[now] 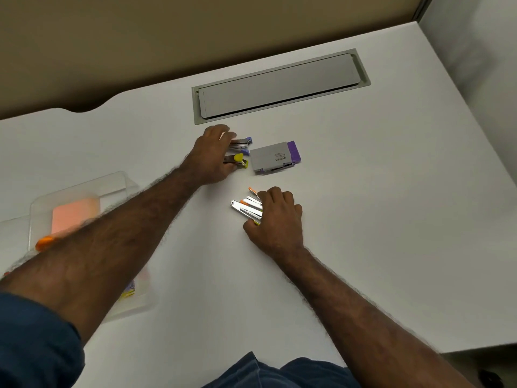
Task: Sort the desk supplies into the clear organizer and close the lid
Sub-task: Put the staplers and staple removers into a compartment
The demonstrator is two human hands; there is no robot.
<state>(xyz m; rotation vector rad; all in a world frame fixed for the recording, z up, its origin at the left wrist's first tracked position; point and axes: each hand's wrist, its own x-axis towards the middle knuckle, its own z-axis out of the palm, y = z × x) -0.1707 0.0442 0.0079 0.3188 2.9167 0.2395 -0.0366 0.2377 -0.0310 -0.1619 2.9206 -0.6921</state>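
Left grip [215, 158] grasps the purple stapler [242, 144] and yellow stapler [237, 161]; right grip [275, 219] grasps the orange staplers [247, 207] on the bench [363, 219].

Illumination: even, moderately bright, diffuse, from overhead.
Shadows: soft and faint beneath each hand; darker slot along the grey hatch [281, 86].
Glare: small highlights on the metal staplers [247, 210].
Blur: left forearm [112, 236] and clear organizer [84, 191] smeared, soft.
Distortion: wide-angle bowing of the table [363, 219] edges.
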